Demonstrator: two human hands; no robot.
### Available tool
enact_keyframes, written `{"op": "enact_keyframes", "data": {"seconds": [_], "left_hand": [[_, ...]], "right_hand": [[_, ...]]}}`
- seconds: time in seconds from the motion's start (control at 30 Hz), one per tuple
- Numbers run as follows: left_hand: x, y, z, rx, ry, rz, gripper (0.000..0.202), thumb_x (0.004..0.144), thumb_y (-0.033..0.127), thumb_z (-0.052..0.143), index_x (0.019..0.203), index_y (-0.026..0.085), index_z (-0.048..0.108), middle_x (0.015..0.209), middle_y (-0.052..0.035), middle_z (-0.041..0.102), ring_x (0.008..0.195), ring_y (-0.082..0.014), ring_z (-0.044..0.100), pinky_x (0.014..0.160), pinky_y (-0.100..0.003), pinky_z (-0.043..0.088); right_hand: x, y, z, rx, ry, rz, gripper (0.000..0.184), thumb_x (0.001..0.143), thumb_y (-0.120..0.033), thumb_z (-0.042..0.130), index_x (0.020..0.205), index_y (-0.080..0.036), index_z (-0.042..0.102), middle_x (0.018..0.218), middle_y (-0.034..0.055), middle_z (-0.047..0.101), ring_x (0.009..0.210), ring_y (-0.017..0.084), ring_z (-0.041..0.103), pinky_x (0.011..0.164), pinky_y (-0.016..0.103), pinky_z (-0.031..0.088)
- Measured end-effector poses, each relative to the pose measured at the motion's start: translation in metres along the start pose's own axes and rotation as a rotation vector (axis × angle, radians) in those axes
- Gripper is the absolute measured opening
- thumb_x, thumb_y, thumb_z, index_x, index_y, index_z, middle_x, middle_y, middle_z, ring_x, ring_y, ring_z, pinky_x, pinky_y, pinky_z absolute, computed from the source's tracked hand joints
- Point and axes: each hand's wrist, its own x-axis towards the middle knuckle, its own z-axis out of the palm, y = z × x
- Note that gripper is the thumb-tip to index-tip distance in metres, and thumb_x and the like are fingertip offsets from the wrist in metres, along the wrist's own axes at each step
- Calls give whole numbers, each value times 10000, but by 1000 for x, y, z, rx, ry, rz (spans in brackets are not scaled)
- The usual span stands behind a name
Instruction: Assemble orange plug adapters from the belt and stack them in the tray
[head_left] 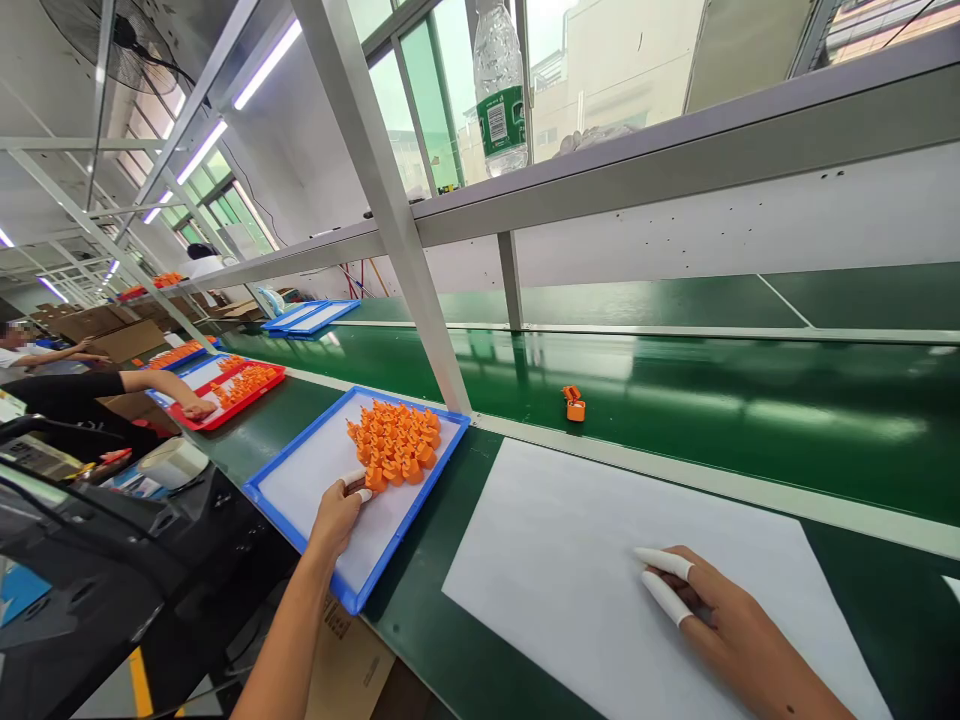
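My left hand (341,515), with white finger cots on its fingertips, reaches over the blue-rimmed tray (300,490). Its thumb and finger close at the near corner of a heap of small orange plastic pieces (397,440), on one orange plastic piece (376,480). Over the white sheet (555,560) on the green bench hovers my right hand (694,590). White cots cover its thumb and forefinger, which are slightly apart with nothing between them. Beyond the sheet, a single orange piece with a raised lid-like part (574,404) sits on the green belt (675,400).
A grey metal post (405,230) rises behind the tray and meets a long shelf holding a plastic bottle (501,100). To the left, a co-worker's arm (169,388) reaches to a red tray (259,395) of orange pieces. Blue trays (311,318) lie farther back.
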Motion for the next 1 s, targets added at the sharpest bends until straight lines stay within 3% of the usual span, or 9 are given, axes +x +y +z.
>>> {"op": "enact_keyframes", "data": {"seconds": [0.2, 0.27, 0.33, 0.43, 0.5, 0.63, 0.73, 0.9, 1.0], "left_hand": [[-29, 32, 11, 133, 240, 244, 520, 763, 157, 611, 1282, 181, 612, 1273, -98, 643, 1148, -252, 624, 1037, -398, 505], [-45, 53, 28, 106, 103, 382, 412, 806, 247, 637, 1216, 207, 654, 1201, -69, 677, 1098, -238, 647, 1017, -374, 519], [-58, 74, 55, 99, -156, 477, 360, 837, 323, 662, 1178, 209, 679, 1132, -61, 710, 1046, -235, 673, 982, -368, 537], [-67, 99, 115, 152, -529, 544, 428, 839, 325, 691, 1253, 221, 661, 1152, -73, 706, 1003, -225, 679, 908, -352, 553], [-62, 108, 163, 163, -644, 516, 483, 791, 278, 734, 1264, 221, 658, 1197, -90, 687, 1022, -224, 666, 852, -320, 554], [-35, 123, 256, 174, -570, 471, 666, 720, 239, 795, 1340, 134, 574, 1307, -182, 623, 1100, -252, 640, 853, -319, 530], [-17, 138, 302, 182, -471, 420, 723, 732, 290, 809, 1363, 97, 515, 1307, -213, 620, 1113, -273, 647, 932, -368, 498], [-10, 160, 331, 136, -408, 361, 414, 852, 325, 724, 1196, 125, 608, 1205, -135, 683, 1116, -265, 657, 1009, -486, 482], [-30, 162, 333, 51, -480, 378, 425, 833, 306, 734, 1196, 129, 602, 1232, -161, 679, 1103, -248, 680, 963, -414, 523]], "right_hand": [[1, -8, 2, -14, -23, -28, 298, 983, -357, 475, 1242, -303, 613, 1069, 47, 671, 761, 182, 632, 708, 308, 556], [1, -12, 1, -22, -40, -58, 309, 996, -360, 464, 1272, -296, 589, 1000, 40, 649, 726, 174, 593, 698, 316, 540], [0, -16, -1, -31, -65, -94, 328, 997, -348, 463, 1307, -292, 555, 1005, 43, 623, 748, 175, 580, 712, 324, 533], [-4, -22, -4, -59, -107, -140, 342, 972, -305, 500, 1312, -298, 533, 1110, 57, 586, 817, 181, 581, 770, 340, 534], [-7, -26, -6, -69, -113, -160, 338, 941, -265, 535, 1277, -295, 547, 1161, 61, 566, 857, 185, 582, 810, 349, 533], [-10, -33, -9, -85, -69, -192, 279, 874, -198, 582, 1145, -261, 593, 1131, 57, 566, 891, 197, 587, 826, 343, 527], [-8, -32, -10, -91, -40, -188, 264, 833, -171, 603, 1086, -247, 612, 1101, 52, 576, 870, 197, 593, 794, 325, 525], [-5, -21, -7, -78, -7, -202, 248, 818, -191, 628, 1062, -230, 641, 1119, 57, 589, 871, 193, 614, 777, 304, 521], [-3, -15, -4, -29, 31, -202, 180, 819, -191, 633, 997, -219, 651, 1063, 51, 612, 803, 178, 601, 736, 303, 509]]}}
